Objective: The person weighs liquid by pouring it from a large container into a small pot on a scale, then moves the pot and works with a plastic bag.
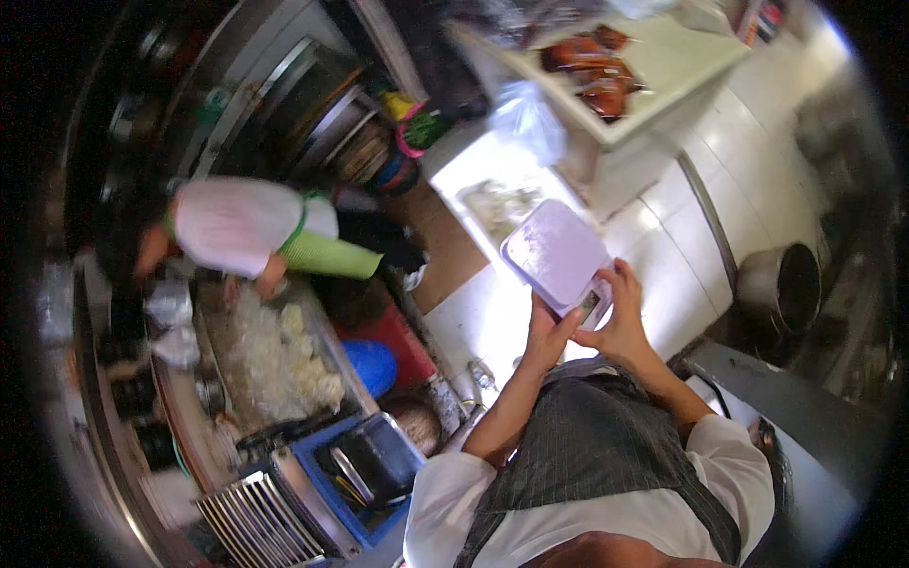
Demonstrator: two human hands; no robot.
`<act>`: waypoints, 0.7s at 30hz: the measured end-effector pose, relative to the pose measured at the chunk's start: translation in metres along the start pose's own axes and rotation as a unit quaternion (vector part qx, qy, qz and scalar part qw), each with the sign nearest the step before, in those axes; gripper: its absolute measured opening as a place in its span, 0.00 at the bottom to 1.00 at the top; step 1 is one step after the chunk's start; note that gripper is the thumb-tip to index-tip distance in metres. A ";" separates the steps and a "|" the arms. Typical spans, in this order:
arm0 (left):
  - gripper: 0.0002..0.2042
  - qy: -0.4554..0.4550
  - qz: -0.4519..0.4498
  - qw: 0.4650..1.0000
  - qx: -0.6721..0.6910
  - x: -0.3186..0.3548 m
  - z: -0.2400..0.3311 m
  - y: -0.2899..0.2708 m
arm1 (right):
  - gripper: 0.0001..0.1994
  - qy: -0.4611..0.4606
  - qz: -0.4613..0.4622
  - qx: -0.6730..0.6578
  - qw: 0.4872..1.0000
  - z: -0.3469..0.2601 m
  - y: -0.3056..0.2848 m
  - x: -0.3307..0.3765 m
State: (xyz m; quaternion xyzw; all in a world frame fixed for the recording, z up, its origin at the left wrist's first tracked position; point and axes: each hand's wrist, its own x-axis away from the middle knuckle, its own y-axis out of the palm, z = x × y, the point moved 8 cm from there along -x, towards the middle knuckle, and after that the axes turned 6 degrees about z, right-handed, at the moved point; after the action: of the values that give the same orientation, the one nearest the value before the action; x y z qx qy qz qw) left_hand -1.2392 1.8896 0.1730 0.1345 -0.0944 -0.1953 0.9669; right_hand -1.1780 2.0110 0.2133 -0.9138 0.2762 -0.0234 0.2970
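Note:
A white kitchen scale [557, 254] with a flat, round-cornered square top is held out in front of my body, tilted in the air. My left hand [546, 337] grips its near left corner, thumb along the front edge. My right hand [620, 308] closes around the near right corner, fingers on the side and thumb by the small dark display [589, 305]. The undersides of both hands are hidden. Just beyond the scale, a white tub [464, 189] holds pale, wet-looking pieces.
Browned roasted meat lies on a large white tray [682, 71] at the far right. A co-worker [237, 222] leans over a metal basin [227, 364] of pale food at left. A blue crate [327, 469] is at lower left; a metal pot [778, 289] lies to the right.

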 end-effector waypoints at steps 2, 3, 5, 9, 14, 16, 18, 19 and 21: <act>0.36 -0.033 -0.082 0.996 0.012 -0.031 -0.034 0.081 | 0.49 0.011 0.053 -0.033 0.998 0.051 -0.082 -0.019; 0.36 -0.079 -0.098 0.992 0.004 -0.046 -0.048 0.116 | 0.50 0.020 0.074 -0.100 0.992 0.082 -0.116 -0.028; 0.34 -0.126 -0.167 0.976 0.065 -0.077 -0.076 0.188 | 0.47 0.150 0.103 -0.250 0.951 0.134 -0.186 -0.054; 0.32 -0.195 -0.269 0.936 0.119 -0.127 -0.098 0.321 | 0.39 0.170 0.140 -0.335 0.916 0.211 -0.291 -0.102; 0.34 -0.242 -0.353 0.900 0.081 -0.206 -0.140 0.453 | 0.37 0.206 0.162 -0.300 0.917 0.276 -0.369 -0.175; 0.34 -0.238 -0.387 0.888 0.074 -0.241 -0.154 0.509 | 0.36 0.210 0.204 -0.287 0.912 0.309 -0.399 -0.206; 0.34 -0.235 -0.416 0.876 0.061 -0.271 -0.161 0.566 | 0.36 0.224 0.250 -0.321 0.886 0.335 -0.435 -0.236; 0.34 -0.240 -0.427 0.871 0.041 -0.286 -0.164 0.595 | 0.36 0.234 0.270 -0.333 0.873 0.351 -0.453 -0.252; 0.35 -0.268 -0.472 0.840 0.019 -0.314 -0.173 0.653 | 0.38 0.232 0.319 -0.363 0.844 0.376 -0.492 -0.281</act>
State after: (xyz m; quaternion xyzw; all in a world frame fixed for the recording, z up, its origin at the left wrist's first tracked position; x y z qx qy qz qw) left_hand -1.2526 2.6346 0.1623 0.1237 -0.2789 -0.6544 0.6919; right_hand -1.0966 2.6859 0.2117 -0.7858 0.6017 -0.0366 -0.1381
